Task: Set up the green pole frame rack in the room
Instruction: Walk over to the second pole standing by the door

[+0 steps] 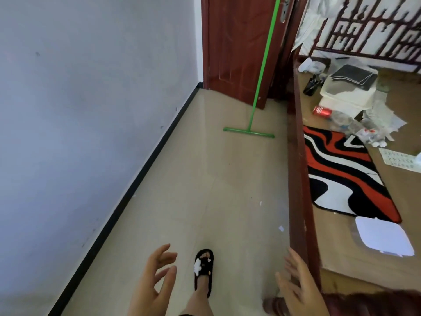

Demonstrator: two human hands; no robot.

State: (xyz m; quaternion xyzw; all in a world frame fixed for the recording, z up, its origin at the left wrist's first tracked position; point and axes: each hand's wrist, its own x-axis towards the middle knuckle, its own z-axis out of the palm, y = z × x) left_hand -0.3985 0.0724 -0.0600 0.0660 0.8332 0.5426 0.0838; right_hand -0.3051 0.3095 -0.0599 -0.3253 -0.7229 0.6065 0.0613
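A green pole frame (262, 71) stands on the tiled floor ahead, leaning against a dark red door (237, 46). Its short crossbar foot (248, 132) rests flat on the tiles, and the pole's top runs out of view. My left hand (155, 283) is low in the view, empty, fingers spread. My right hand (298, 286) is also empty with fingers apart, beside the edge of a brown door frame (298, 179). Both hands are far from the green frame. My foot in a black slipper (203, 267) is between them.
A grey wall with a black skirting board (136, 176) runs along the left. Through the doorway on the right lie a red, black and white rug (348, 176), a white box (348, 92), a red can (322, 111), plastic bottles and papers (385, 238).
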